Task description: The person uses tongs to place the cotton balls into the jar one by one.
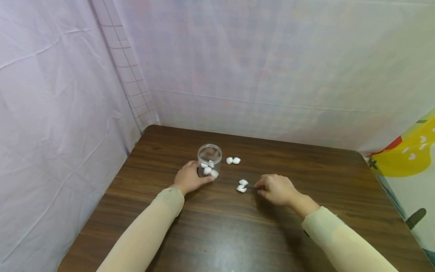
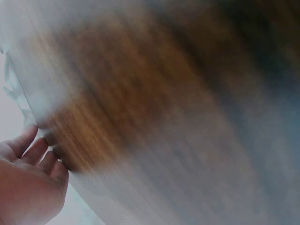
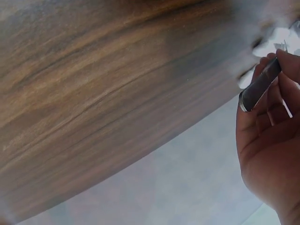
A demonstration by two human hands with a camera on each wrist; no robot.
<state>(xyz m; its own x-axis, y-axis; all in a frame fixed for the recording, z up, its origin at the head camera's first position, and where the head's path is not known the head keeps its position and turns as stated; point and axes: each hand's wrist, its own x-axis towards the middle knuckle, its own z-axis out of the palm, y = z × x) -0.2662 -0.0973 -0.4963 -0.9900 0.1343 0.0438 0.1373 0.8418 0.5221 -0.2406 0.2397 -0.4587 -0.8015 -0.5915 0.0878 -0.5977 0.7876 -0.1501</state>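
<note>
Leftmost, a white cloth (image 1: 61, 113) hangs beside the brown wood-grained surface (image 1: 200, 219). Next comes a pale sleeve (image 1: 146, 230), and from its cuff the left hand (image 1: 191, 178) reaches to a clear jar (image 1: 218, 159) standing upright on the surface. Its grip is clamped round the jar's near left side, thumb along the front at the base. Several white cotton balls (image 1: 207, 171) lie inside, low in the jar.

Just right of the jar, towards the back, rests a touching pair of balls (image 1: 236, 161). Further right and nearer the person, two more balls (image 1: 241, 189) lie together, with the tips of dark tweezers (image 1: 250, 187) at the nearer one; whether they squeeze it I cannot tell. The right hand (image 1: 278, 189) has its grip together on the tweezers, pinching them between thumb and fingers. Beyond its sleeve, a yellow shape (image 1: 408, 158) shows on a hanging at far right.
</note>
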